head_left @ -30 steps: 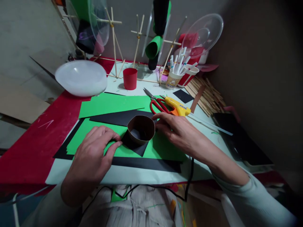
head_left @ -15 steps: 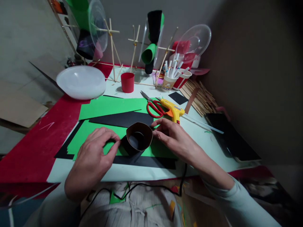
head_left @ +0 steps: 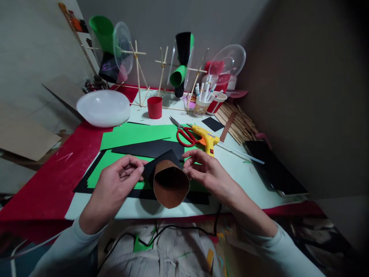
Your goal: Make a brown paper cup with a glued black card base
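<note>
A brown paper cup (head_left: 170, 185), open mouth turned toward me, is lifted off the table with a black paper piece (head_left: 159, 161) stuck on its far end. My left hand (head_left: 117, 184) pinches the black paper's left edge. From the right, my right hand (head_left: 206, 174) holds the cup and paper with its fingertips. Under them lie green paper sheets (head_left: 135, 132) and black paper sheets (head_left: 150, 148) on the white tabletop (head_left: 245, 171).
Red-handled scissors (head_left: 184, 134) and a yellow glue gun (head_left: 206, 136) lie just beyond my right hand. A red cup (head_left: 155, 107), a white bowl (head_left: 103, 107), stick frames with cups, a cup of markers (head_left: 201, 104), wooden sticks (head_left: 238, 123) and a dark tablet (head_left: 273, 169) surround them.
The brown cup with its black paper has been raised off the green sheet and tipped so its mouth faces me. Both hands rose with it.
</note>
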Demonstrator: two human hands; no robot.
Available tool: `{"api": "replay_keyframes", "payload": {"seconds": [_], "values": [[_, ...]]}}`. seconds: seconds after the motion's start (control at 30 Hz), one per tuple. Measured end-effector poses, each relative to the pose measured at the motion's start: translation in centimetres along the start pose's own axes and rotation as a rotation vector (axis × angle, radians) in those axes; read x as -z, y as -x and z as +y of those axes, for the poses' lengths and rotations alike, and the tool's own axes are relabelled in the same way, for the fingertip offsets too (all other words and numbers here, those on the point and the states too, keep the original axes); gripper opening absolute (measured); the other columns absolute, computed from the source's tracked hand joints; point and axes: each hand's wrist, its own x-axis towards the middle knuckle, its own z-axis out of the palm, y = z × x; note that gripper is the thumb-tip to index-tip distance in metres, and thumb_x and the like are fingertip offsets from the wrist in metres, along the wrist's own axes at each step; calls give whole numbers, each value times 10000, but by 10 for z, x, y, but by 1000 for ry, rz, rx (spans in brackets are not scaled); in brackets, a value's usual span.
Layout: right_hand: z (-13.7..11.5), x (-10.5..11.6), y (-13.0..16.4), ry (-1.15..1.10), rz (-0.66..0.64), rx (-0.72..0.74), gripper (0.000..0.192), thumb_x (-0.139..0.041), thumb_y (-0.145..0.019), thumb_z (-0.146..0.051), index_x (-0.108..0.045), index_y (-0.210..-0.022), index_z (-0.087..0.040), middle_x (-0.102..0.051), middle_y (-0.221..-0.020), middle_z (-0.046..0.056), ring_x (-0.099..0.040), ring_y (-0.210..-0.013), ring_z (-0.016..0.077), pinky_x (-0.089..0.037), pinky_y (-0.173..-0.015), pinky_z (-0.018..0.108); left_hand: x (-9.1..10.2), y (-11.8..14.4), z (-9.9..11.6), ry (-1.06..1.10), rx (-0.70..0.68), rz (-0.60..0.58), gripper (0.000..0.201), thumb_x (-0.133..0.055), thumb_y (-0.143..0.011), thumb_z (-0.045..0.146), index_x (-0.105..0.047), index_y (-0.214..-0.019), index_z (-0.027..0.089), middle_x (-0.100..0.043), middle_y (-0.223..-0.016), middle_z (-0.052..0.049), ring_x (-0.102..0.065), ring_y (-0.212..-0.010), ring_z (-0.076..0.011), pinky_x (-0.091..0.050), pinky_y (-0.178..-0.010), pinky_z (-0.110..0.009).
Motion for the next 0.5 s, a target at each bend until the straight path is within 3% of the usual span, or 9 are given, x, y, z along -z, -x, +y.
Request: {"api": "replay_keyframes", "payload": {"seconds": [0.1, 0.2, 0.33, 0.4, 0.5], "values": [[-3, -4, 7, -56, 8, -5, 286, -696, -787, -272, -557, -1027, -206, -589, -830, -28, -662, -710, 137, -549, -676, 283, 0, 0, 2, 304, 91, -61, 217, -775, -793, 368, -656, -843, 193, -635, -724, 21, -584, -663, -111, -475, -606, -173], [-5, -12, 12, -138, 19, -11, 300, -710, -788, -249, -572, -1051, -206, -609, -832, -24, -685, -731, 149, -566, -728, 298, -3, 1, 5, 635, 175, -50, 156, -784, -799, 285, -698, -884, 185, -660, -753, 8, -598, -673, -102, -507, -605, -147], [-6, -24, 16, -370, 83, -35, 373, -758, -746, -265, -609, -1084, -213, -640, -902, 0, -688, -817, 182, -568, -772, 318, -9, 10, 10, 861, 200, -20, 228, -589, -929, 347, -741, -1000, 192, -739, -894, -76, -699, -825, -197, -618, -750, -300], [-7, -29, 18, -366, 140, -34, 383, -792, -716, -287, -638, -1061, -222, -655, -937, 13, -670, -875, 201, -561, -787, 320, -11, 19, 11, 997, 226, -30, 324, -549, -950, 411, -749, -1082, 194, -766, -1025, -120, -723, -978, -271, -627, -873, -411], [-9, -37, 21, -291, 209, -36, 413, -845, -658, -309, -654, -1016, -233, -681, -951, 25, -651, -879, 209, -547, -751, 298, -17, 38, 7, 1081, 206, -27, 466, -589, -913, 500, -724, -1229, 186, -753, -1212, -141, -642, -1245, -348, -552, -1058, -486]]}}
